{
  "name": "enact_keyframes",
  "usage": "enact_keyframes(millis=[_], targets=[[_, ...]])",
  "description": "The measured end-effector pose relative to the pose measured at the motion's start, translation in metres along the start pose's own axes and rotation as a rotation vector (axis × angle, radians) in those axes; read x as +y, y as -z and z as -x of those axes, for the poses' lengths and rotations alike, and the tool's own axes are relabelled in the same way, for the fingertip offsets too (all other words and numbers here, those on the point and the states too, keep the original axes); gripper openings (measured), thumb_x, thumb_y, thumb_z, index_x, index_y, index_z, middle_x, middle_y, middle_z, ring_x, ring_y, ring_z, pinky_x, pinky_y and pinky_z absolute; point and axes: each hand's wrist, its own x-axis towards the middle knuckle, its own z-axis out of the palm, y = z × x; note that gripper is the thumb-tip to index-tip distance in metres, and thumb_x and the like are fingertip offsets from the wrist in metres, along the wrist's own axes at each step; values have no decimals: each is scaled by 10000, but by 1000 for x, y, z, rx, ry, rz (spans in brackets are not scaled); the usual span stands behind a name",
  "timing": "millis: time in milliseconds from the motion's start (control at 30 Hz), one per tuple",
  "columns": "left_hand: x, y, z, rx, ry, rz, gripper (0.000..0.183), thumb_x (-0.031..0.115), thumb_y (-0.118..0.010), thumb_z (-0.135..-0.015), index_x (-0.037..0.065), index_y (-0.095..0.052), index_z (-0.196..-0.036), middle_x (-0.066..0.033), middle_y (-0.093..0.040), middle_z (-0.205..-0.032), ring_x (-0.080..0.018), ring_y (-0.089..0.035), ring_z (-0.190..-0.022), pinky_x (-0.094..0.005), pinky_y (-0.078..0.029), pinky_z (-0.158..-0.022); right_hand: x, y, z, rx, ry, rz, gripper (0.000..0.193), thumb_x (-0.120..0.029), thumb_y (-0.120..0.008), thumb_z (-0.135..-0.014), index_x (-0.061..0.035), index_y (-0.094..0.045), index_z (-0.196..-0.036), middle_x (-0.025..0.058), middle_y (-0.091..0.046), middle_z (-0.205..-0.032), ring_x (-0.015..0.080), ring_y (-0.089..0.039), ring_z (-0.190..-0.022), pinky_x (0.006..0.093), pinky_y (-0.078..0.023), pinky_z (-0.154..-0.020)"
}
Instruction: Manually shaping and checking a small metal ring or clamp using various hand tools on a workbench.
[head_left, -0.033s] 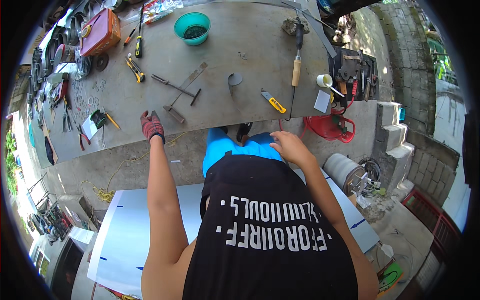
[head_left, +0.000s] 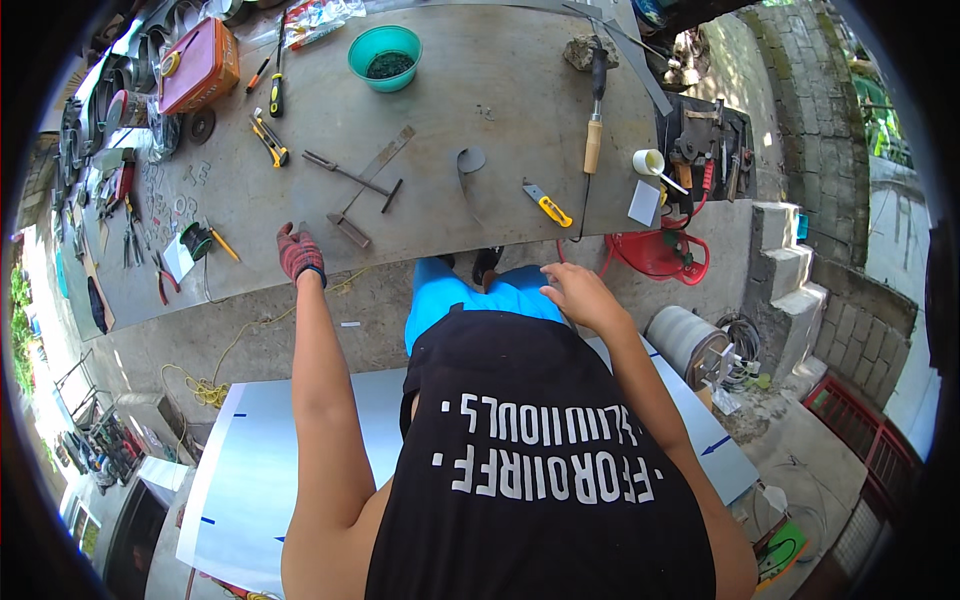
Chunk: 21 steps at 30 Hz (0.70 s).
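The grey metal counter (head_left: pixel 480 90) fills the upper half of the view, from about 9 o'clock round to 2 o'clock. Below it, at 7 o'clock, a pale blue-white sheet (head_left: pixel 270 470) lies flat on the floor under the person's body.

The left hand (head_left: pixel 299 254), in a red work glove, sits at 10 o'clock just at the counter's near edge, fingers spread and loose, gripping nothing. The right hand (head_left: pixel 580 293), bare, hangs a little right of centre, off the counter over the blue shorts, fingers relaxed and empty.

Nearest the left hand, toward 1 o'clock of it, a flat metal bar (head_left: pixel 349 228) lies on the counter, close but apart from the glove (whether the fingertips brush the counter edge is hard to tell). Past it lies a T-shaped metal rod (head_left: pixel 350 176). At 9 o'clock of the glove sit a green wire spool (head_left: pixel 197 238) and a pencil (head_left: pixel 224 242).

A yellow utility knife (head_left: pixel 547 204) lies at 12 o'clock of the right hand, well apart, with a curled metal strip (head_left: pixel 468 165) beside it.
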Motion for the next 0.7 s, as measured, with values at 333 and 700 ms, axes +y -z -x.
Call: enact_keyframes(millis=[333,700], targets=[[-32,3,-57,-14,-86,-247,343,219,-683,-913,135,-672,-1245,-157,-693,-1199,-328,-666,-1106,-439,-502,-981,-36,-23,-13,-56,-24,-58,381,-247,-702,-931,-15,-650,-1229,214,-693,-1164,389,-656,-1089,462,-515,-942],[56,-27,74,7,-346,71,555,301,-716,-928,25,-543,-1378,-154,-613,-1179,-245,-637,-959,-394,-521,-879,-22,-3,-38,-101,62,32,374,-259,-693,-942,-28,-650,-1232,193,-698,-1175,365,-660,-1103,452,-517,-953]])
